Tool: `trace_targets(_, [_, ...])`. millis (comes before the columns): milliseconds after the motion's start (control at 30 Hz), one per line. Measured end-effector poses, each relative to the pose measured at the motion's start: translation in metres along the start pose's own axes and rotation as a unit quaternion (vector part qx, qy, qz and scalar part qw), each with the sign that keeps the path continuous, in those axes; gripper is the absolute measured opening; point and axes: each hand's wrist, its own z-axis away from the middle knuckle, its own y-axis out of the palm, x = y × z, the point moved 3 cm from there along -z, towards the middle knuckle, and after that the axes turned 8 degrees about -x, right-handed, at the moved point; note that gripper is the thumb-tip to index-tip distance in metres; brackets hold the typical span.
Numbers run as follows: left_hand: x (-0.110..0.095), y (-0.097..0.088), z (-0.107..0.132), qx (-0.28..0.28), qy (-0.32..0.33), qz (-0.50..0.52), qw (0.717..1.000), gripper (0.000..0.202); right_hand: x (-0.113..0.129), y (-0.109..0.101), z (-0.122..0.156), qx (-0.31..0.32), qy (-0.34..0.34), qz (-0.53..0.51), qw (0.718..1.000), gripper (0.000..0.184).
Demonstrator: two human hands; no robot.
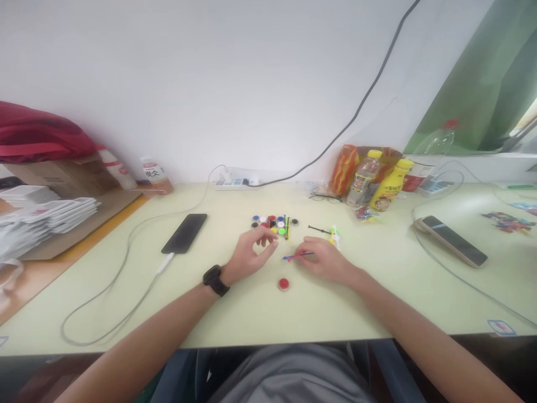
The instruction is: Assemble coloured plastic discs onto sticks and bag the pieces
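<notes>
My right hand [323, 260] is closed, its fingertips pinching a thin blue plastic arrow-shaped piece [287, 258] and a red piece that overlaps it. Across from it, my left hand [251, 252] hovers with thumb and fingers curved apart, holding nothing. Between my forearms a round red disc with a pale rim [284, 284] lies on the table. Small discs in several colours [257, 218] are grouped beyond my left hand, with a bright green disc [282, 231] near thin coloured sticks [287, 224]. Beyond my right hand lie a black stick [319, 229] and yellow, white and green pieces [334, 236].
A black phone [184, 233] on a charging cable lies to the left, another phone [453, 240] to the right. Drink bottles [390, 184] and a power strip [235, 182] stand along the wall. White trays [62, 212] are stacked at far left.
</notes>
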Motion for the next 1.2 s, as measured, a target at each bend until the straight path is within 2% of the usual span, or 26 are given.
trace_targets(67, [-0.003, 0.000, 0.001, 0.085, -0.002, 0.021, 0.996, 0.007, -0.012, -0.010, -0.001, -0.007, 0.024, 0.045, 0.999, 0.010])
trace_targets(167, [-0.009, 0.003, 0.003, 0.230, -0.014, 0.039, 0.972, 0.004, -0.031, -0.028, -0.001, -0.009, 0.072, 0.125, 0.989, 0.006])
trace_targets(233, [-0.012, 0.006, 0.005, 0.287, -0.019, 0.045, 0.957, 0.016, -0.040, -0.040, 0.000, -0.029, 0.106, 0.153, 0.982, 0.002])
trace_targets(300, [-0.015, 0.009, 0.007, 0.310, -0.020, 0.046, 0.950, 0.025, -0.040, -0.047, 0.000, -0.060, 0.132, 0.133, 0.980, 0.011])
trace_targets(367, [-0.016, 0.013, 0.008, 0.308, -0.018, 0.040, 0.950, 0.025, -0.034, -0.048, 0.001, -0.074, 0.141, 0.055, 0.986, 0.017])
trace_targets(433, [-0.017, 0.017, 0.008, 0.294, -0.020, 0.031, 0.955, 0.021, -0.023, -0.043, 0.001, -0.060, 0.140, -0.043, 0.987, 0.012])
trace_targets(500, [-0.015, 0.020, 0.008, 0.274, -0.024, 0.022, 0.961, 0.022, -0.013, -0.035, 0.001, -0.037, 0.133, -0.110, 0.984, 0.015])
trace_targets(667, [-0.009, 0.021, 0.006, 0.199, -0.041, -0.016, 0.979, 0.032, 0.002, -0.016, 0.001, 0.026, 0.110, -0.185, 0.976, 0.017])
trace_targets(767, [-0.006, 0.018, 0.004, 0.163, -0.056, -0.006, 0.985, 0.037, 0.006, -0.009, 0.000, 0.030, 0.104, -0.215, 0.971, 0.018])
trace_targets(833, [-0.003, 0.018, 0.004, 0.163, -0.071, 0.017, 0.984, 0.031, 0.009, -0.004, -0.001, 0.028, 0.103, -0.229, 0.967, 0.019])
trace_targets(933, [-0.001, 0.018, 0.005, 0.195, -0.096, 0.050, 0.975, 0.030, 0.011, 0.001, -0.001, 0.043, 0.131, -0.283, 0.949, 0.016])
trace_targets(1067, [-0.002, 0.017, 0.005, 0.215, -0.077, 0.044, 0.973, 0.025, 0.011, 0.004, 0.001, 0.095, 0.220, -0.345, 0.908, 0.012])
trace_targets(1200, [-0.001, 0.016, 0.006, 0.223, -0.069, 0.032, 0.972, 0.021, 0.008, 0.005, 0.003, 0.099, 0.260, -0.343, 0.897, 0.021])
